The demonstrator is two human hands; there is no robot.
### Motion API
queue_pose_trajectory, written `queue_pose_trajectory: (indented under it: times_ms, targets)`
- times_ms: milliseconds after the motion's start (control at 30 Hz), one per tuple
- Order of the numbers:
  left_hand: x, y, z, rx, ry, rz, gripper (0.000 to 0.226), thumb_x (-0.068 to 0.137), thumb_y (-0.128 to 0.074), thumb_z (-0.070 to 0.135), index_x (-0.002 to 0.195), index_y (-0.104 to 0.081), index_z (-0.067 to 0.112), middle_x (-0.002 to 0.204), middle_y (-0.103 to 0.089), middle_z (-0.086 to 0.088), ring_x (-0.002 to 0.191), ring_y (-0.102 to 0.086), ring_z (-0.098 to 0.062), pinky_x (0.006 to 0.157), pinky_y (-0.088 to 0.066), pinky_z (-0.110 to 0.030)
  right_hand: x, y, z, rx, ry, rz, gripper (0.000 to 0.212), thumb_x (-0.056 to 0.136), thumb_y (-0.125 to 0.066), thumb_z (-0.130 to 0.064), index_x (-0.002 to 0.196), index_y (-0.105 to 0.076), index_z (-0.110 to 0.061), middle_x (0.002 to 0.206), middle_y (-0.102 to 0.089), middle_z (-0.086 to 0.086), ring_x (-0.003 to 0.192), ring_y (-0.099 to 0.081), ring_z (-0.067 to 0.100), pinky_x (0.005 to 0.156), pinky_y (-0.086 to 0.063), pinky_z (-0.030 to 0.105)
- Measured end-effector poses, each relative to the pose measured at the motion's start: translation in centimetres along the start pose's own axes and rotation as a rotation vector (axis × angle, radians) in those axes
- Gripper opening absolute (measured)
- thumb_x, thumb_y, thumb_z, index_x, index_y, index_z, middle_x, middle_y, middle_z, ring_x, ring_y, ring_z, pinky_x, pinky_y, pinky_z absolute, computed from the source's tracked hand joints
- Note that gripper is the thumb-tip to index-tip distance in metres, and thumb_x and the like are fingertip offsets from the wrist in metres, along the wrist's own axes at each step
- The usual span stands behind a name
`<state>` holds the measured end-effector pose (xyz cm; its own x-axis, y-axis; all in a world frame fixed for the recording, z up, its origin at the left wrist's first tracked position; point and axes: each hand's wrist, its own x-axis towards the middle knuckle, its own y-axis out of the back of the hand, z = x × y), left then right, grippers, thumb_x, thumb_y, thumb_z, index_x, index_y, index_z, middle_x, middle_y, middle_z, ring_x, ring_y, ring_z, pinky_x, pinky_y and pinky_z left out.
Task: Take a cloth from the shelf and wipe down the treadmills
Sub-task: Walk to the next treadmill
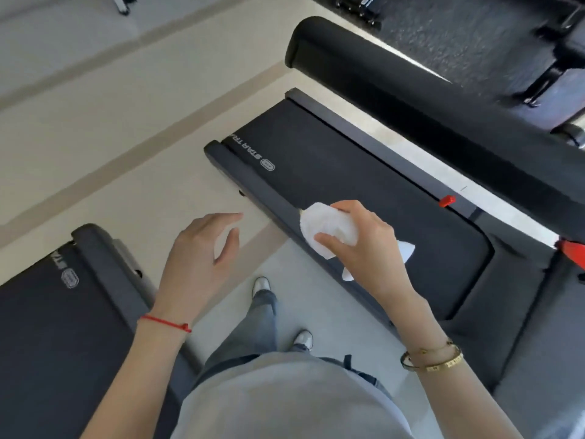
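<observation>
Gripping a crumpled white cloth [329, 231], the right hand [364, 245] has its fingers and thumb curled round it, over the near side rail of the treadmill [364, 172] and the edge of its black belt. Whether the cloth touches the rail cannot be told. The left hand [199, 264] hangs open with relaxed fingers, holding nothing, left of that treadmill above the pale floor [126, 153]. A second treadmill [57, 327] lies further left. A red clip [447, 200] sits on the far rail.
</observation>
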<state>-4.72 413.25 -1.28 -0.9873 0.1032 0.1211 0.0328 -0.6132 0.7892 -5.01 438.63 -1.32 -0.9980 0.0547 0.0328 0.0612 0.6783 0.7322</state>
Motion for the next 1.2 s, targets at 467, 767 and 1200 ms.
queue_pose_trajectory:
  times_ms: [467,767,1200]
  targets:
    - [7.5,8.1,-12.9,-0.037,0.260,0.186,0.027,0.098,-0.057,0.011,0.123,-0.068,0.014,0.121,-0.068,0.002,0.091,-0.062,-0.015,0.095,-0.040,-0.020,14.8,-12.3,-11.3,0.014,0.148,-0.201,0.043,0.081,-0.074,-0.041,0.119,-0.057,-0.029,0.097,-0.056,-0.016,0.099,-0.055,0.015,0.085,-0.048,0.034]
    - [14.8,16.6,-23.1,-0.008,0.295,0.217,0.028,0.098,-0.057,0.009,0.124,-0.068,0.012,0.117,-0.069,-0.001,0.082,-0.051,-0.012,0.095,-0.048,-0.033,23.4,-20.5,-20.3,0.031,0.171,-0.209,0.046,0.081,-0.075,-0.040,0.122,-0.058,-0.026,0.104,-0.063,-0.008,0.099,-0.055,0.016,0.086,-0.049,0.035]
    - [28.1,21.3,-34.3,-0.017,0.319,0.204,0.027,0.099,-0.056,0.010,0.123,-0.068,0.011,0.122,-0.069,0.000,0.115,-0.063,-0.019,0.103,-0.046,-0.033,37.9,-29.0,-27.0,0.016,0.163,-0.246,0.047,0.081,-0.076,-0.038,0.123,-0.058,-0.023,0.099,-0.056,-0.012,0.092,-0.051,0.009,0.080,-0.042,0.024]
